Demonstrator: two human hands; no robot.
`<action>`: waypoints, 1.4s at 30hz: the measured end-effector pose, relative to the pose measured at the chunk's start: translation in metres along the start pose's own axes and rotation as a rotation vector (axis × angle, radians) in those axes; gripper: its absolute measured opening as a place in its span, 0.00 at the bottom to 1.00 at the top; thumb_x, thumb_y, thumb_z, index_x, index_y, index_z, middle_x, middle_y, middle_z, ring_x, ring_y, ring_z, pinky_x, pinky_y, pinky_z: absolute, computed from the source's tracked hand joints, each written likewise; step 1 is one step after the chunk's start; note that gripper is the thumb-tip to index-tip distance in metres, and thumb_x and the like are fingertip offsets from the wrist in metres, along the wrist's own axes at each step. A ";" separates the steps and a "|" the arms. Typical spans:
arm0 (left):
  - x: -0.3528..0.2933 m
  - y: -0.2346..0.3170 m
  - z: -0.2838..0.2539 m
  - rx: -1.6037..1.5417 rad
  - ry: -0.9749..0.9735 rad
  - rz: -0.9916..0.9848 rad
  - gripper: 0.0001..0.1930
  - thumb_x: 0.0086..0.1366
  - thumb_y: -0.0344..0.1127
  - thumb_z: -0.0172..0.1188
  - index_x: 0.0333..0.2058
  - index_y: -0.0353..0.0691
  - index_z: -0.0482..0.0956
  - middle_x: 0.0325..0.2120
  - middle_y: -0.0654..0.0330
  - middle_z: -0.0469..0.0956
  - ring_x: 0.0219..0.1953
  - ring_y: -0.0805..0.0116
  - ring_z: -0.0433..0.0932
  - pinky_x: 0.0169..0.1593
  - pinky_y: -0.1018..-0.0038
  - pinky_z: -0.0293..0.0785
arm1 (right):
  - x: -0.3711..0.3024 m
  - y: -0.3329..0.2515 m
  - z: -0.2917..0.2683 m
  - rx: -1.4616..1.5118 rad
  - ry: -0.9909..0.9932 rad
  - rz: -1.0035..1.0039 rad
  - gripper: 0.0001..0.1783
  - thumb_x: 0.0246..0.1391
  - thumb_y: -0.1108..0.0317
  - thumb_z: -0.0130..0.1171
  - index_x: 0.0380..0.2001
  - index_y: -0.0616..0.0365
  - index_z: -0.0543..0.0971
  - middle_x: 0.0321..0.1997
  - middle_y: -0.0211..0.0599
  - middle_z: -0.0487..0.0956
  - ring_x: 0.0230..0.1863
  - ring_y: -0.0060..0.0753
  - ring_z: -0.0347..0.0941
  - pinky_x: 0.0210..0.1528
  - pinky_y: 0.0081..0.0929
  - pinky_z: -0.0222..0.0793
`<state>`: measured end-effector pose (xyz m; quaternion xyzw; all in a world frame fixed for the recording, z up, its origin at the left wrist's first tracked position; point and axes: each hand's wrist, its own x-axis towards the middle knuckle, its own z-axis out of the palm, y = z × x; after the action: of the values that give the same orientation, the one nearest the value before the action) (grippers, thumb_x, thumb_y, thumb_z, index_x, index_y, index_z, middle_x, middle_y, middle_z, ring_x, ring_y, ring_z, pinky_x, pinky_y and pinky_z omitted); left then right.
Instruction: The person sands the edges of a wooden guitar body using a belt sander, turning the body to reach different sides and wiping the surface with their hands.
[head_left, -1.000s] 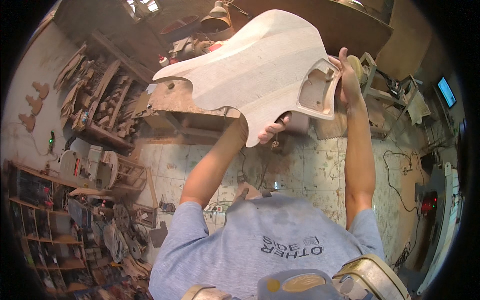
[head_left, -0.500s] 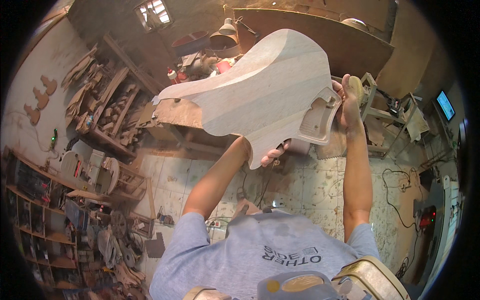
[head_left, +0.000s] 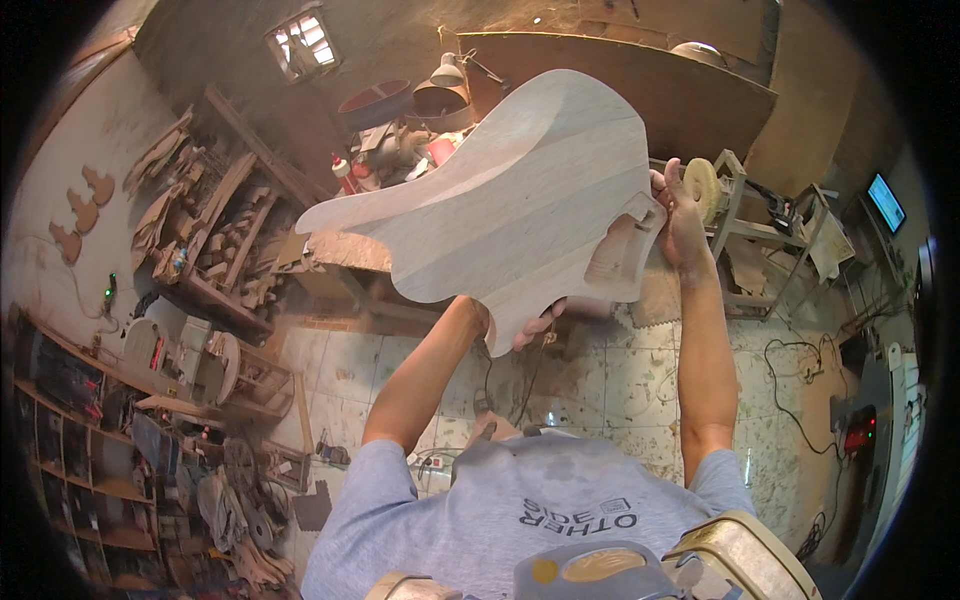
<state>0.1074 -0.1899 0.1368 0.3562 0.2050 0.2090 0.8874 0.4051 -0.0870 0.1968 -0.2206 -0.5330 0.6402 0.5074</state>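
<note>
A pale wooden guitar body, made of several joined strips, is held up in front of me, tilted, with a routed cavity facing me near its right end. My left hand is under its near horn; the fingers curl out past the edge, while the palm is hidden. At the right end my right hand grips the rim, thumb raised and fingers partly hidden behind the wood. Just beyond that hand is a round yellowish wheel, apart from the body.
Behind the guitar body stands a cluttered workbench with a lamp and a red-capped bottle. Wood offcuts fill a rack at left. A wooden stand is at right, and cables trail over the tiled floor.
The guitar body has shifted slightly left and toward me, and its tilt has changed a little, so the cavity shows at a steeper angle. Both hands keep their hold and moved with it.
</note>
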 end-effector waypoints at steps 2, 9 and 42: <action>0.000 -0.001 0.001 0.063 0.029 0.018 0.35 0.69 0.68 0.43 0.40 0.34 0.75 0.14 0.49 0.74 0.11 0.58 0.76 0.11 0.65 0.66 | -0.002 -0.002 0.005 0.001 0.016 0.007 0.46 0.69 0.27 0.41 0.55 0.64 0.80 0.52 0.40 0.84 0.54 0.30 0.79 0.59 0.31 0.73; 0.001 -0.003 0.008 0.178 0.086 0.026 0.33 0.70 0.67 0.43 0.40 0.37 0.75 0.14 0.52 0.73 0.11 0.61 0.74 0.13 0.66 0.67 | -0.001 -0.003 0.003 -0.051 0.001 -0.025 0.45 0.71 0.29 0.40 0.59 0.64 0.77 0.56 0.40 0.82 0.58 0.31 0.78 0.62 0.32 0.71; 0.010 -0.005 0.018 -0.223 0.124 0.692 0.37 0.70 0.63 0.57 0.60 0.33 0.72 0.46 0.43 0.76 0.33 0.52 0.81 0.28 0.55 0.82 | -0.015 -0.011 0.051 -0.839 -0.032 -0.190 0.47 0.65 0.33 0.57 0.76 0.50 0.63 0.78 0.48 0.63 0.78 0.46 0.59 0.75 0.44 0.60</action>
<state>0.1266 -0.1978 0.1433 0.2923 0.1020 0.5390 0.7834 0.3737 -0.1248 0.2200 -0.3478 -0.7730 0.3217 0.4219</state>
